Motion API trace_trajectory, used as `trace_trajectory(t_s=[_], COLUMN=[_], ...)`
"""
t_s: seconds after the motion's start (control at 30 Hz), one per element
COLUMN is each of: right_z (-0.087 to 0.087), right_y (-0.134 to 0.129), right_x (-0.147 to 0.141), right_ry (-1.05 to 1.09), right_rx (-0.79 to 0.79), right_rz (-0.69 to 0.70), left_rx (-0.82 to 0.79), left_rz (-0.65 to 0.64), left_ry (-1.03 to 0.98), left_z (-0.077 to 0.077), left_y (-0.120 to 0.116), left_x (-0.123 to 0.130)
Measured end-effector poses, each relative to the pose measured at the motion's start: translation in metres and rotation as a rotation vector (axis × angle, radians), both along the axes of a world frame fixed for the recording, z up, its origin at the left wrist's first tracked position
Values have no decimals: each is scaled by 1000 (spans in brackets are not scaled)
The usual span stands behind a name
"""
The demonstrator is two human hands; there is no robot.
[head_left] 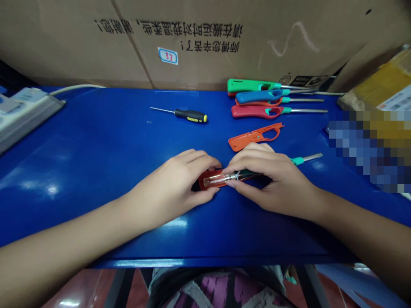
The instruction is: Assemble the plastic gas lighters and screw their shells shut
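Note:
An orange lighter half-shell [202,181] lies low on the blue table, with a clear fuel tank [214,179] inside it. My left hand [180,184] grips the shell's left end between thumb and fingers. With thumb and fingertips, my right hand [272,177] pinches the metal valve end of the tank. A teal collar with a metal tube [311,157] sticks out beyond my right hand; how it joins the shell is hidden. Just behind my right hand lies a separate orange half-shell [253,137] with a trigger loop.
Several assembled lighters, green [250,86], blue [257,96] and red [257,112] among them, are stacked at the back right. A black-yellow screwdriver [191,116] lies back centre. A power strip [25,109] is at left, a cardboard box [192,68] behind, a taped parcel [379,85] at right.

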State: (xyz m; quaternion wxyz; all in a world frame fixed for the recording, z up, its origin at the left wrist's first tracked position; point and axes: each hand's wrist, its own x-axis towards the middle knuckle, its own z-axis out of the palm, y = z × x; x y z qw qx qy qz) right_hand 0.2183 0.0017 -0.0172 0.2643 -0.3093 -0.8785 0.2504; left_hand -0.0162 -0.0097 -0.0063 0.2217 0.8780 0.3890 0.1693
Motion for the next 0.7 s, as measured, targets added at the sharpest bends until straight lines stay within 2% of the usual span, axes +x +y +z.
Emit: trace_trajectory(t_s=[0.2,0.4,0.57,0.7], right_z=[-1,-3,-1,4], right_y=[3,0,0,5], right_x=[0,-3,-1,5], right_ry=[-30,-67,-99,-78], right_rx=[-1,7,-22,-31], right_rz=[23,-33,-17,-77], left_rx=[15,-8,-10,-89], left_rz=[-17,-18,-4,33], left_ry=[16,7,-39,-66], left_z=[-1,0,-2,-1], left_y=[-1,-3,-1,4], left_x=[0,1,2,1])
